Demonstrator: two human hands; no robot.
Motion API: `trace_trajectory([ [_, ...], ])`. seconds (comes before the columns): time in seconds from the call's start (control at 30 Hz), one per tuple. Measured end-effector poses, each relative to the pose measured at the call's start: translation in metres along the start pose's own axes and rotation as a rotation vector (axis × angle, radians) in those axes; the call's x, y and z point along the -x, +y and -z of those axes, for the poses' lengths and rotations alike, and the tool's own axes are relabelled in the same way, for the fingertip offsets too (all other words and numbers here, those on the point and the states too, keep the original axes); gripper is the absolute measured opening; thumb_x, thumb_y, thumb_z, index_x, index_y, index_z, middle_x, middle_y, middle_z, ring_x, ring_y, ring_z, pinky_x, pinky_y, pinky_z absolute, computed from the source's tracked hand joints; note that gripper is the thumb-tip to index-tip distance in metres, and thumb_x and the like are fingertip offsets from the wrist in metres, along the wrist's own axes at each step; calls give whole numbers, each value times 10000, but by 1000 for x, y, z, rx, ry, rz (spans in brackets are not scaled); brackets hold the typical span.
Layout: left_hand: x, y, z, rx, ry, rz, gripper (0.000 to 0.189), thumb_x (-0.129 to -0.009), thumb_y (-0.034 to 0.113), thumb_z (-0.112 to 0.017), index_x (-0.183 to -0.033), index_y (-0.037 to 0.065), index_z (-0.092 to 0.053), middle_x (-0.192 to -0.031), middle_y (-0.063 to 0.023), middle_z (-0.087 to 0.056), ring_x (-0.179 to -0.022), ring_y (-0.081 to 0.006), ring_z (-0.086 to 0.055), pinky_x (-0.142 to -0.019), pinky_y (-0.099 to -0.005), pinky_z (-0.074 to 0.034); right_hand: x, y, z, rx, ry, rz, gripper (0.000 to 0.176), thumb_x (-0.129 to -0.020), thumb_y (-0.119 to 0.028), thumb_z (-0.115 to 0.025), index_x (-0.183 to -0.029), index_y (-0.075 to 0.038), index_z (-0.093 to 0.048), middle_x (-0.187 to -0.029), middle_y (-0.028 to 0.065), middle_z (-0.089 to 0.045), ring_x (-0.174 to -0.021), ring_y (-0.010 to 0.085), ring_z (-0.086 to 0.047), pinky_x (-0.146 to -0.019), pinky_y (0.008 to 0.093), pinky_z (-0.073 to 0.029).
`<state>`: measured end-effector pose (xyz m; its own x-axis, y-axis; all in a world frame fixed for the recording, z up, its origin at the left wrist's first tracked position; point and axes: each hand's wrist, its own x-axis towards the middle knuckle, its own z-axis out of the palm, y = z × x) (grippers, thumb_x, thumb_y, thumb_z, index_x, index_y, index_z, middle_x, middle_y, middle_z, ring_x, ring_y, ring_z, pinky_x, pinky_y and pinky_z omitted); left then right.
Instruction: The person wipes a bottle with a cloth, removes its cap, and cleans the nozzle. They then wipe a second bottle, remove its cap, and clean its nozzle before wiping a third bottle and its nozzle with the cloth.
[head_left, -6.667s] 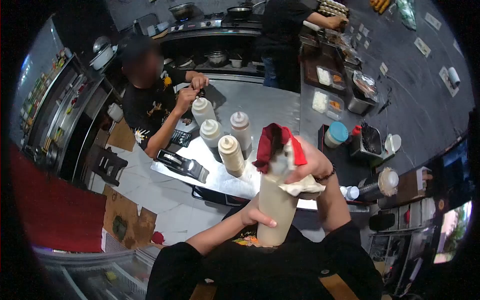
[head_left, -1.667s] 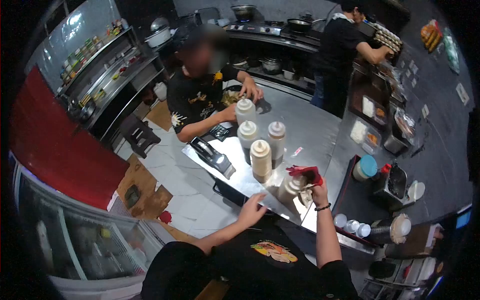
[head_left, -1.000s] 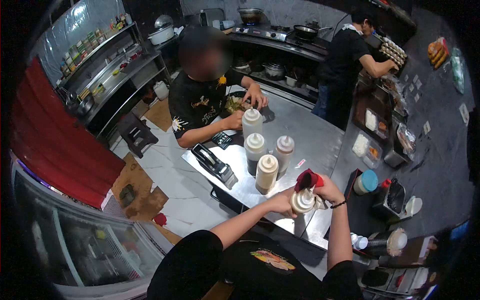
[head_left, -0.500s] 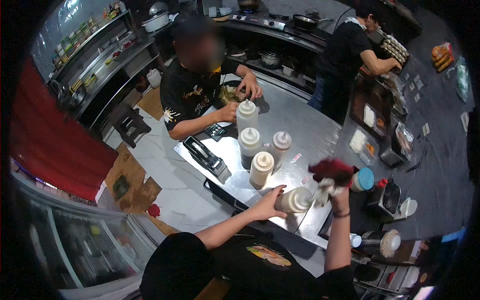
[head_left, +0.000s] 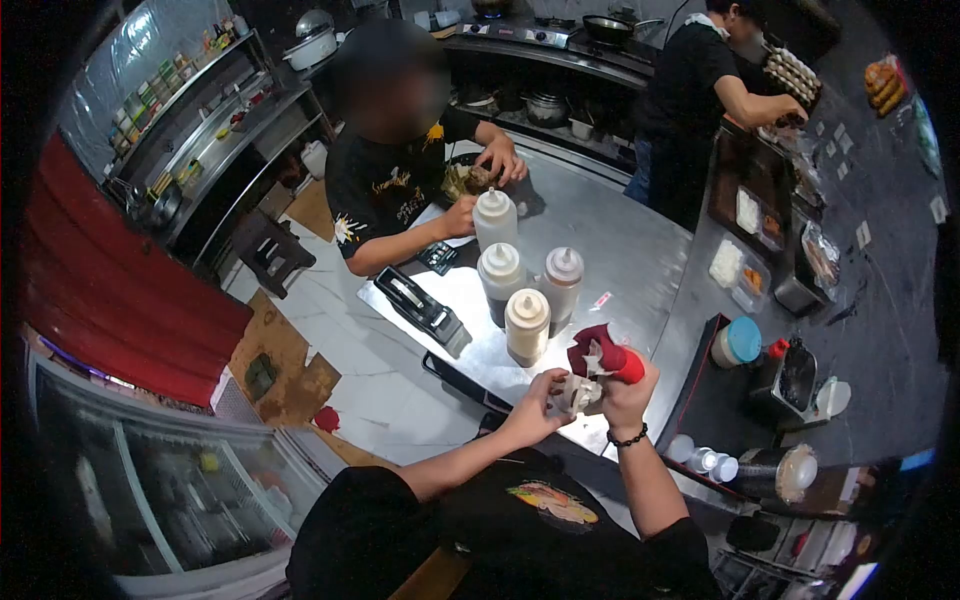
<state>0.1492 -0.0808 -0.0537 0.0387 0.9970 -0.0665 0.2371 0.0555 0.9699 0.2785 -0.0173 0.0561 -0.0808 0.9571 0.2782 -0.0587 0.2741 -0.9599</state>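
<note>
My left hand (head_left: pixel 535 412) has its fingers curled round a pale squeeze bottle (head_left: pixel 576 396), which is largely hidden between my hands. Bunched in my right hand (head_left: pixel 630 400) is a red cloth (head_left: pixel 622 364) with a whitish part, held right against the bottle. Just beyond stand several more squeeze bottles: a cream-filled one (head_left: pixel 527 328), a dark-filled one (head_left: pixel 500 285), a brownish one (head_left: pixel 562 282) and a clear one (head_left: pixel 495 220).
A black device (head_left: pixel 418 305) lies on the steel table (head_left: pixel 620 235). Across it, a person (head_left: pixel 390 180) handles food in a bowl. Another person (head_left: pixel 690 80) works beside egg trays (head_left: pixel 793 75). At right are a blue-lidded tub (head_left: pixel 740 340) and metal containers (head_left: pixel 785 385).
The red cloth and my right hand have moved left to the bottle. My left hand has shifted slightly, keeping the bottle, which is now mostly hidden. The view has shifted a little.
</note>
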Motion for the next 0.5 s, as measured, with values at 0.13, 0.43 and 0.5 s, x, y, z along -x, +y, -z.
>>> trace_trajectory([
  [0.13, -3, -7, -3, -75, 25, 25, 713, -721, 135, -758, -1302, 79, -349, -1218, -137, -469, -1094, -278, -537, -820, -369, -486, 3, 53, 25, -352, 104, -90, 254, -811, -133, -659, -1015, -3, -583, -915, 57, -619, -751, 153, -600, -682, 298, -499],
  [0.43, 20, -8, 16, 24, 160, 39, 631, -738, 94, -732, -1274, 69, -400, -1190, -93, -542, -1075, -214, -554, -844, -351, -463, 29, 76, 134, -661, 214, -388, 154, -855, -216, -535, -902, -76, -580, -773, 24, -607, -694, 151, -597, -630, 281, -483],
  [0.5, 23, 1, 26, 77, 172, -12, 556, -756, 86, -714, -1243, 63, -448, -1142, -85, -581, -1044, -197, -571, -833, -332, -464, 52, 88, 125, -642, 484, -448, 165, -859, -240, -533, -901, -87, -576, -768, 19, -602, -677, 141, -587, -611, 280, -480],
])
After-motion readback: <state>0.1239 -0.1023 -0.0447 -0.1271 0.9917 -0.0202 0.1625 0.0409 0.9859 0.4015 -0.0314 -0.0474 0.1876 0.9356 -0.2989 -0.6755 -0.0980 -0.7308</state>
